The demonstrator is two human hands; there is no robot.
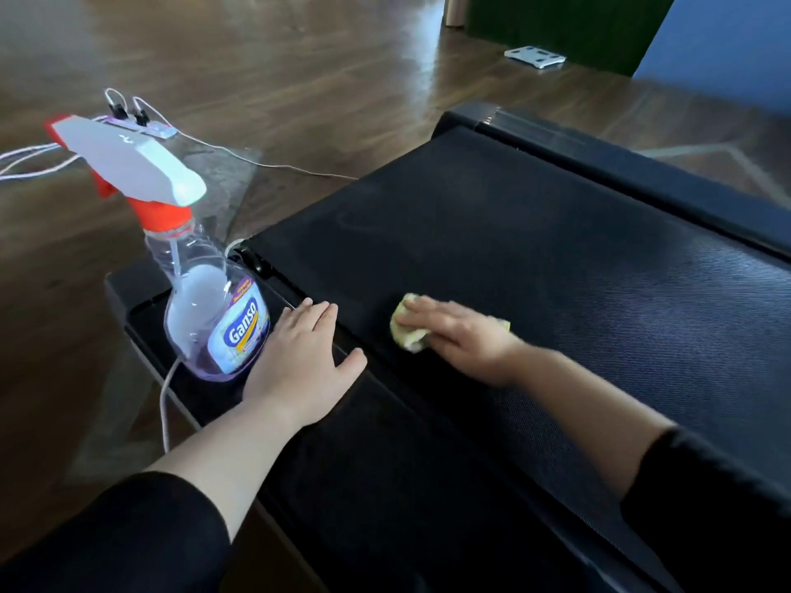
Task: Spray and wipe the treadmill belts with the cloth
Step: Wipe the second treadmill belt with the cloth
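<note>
Right hand (460, 331), fingers flat, presses yellow cloth (408, 331) onto treadmill belt (535, 250); left hand (306, 357) rests open, fingers spread, on belt's left edge, beside upright spray bottle (214, 310).

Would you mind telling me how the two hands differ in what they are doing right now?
The left hand lies flat and bare on the treadmill's side rail beside the spray bottle; the right hand presses a yellow cloth onto the belt. Both have straight fingers.
</note>
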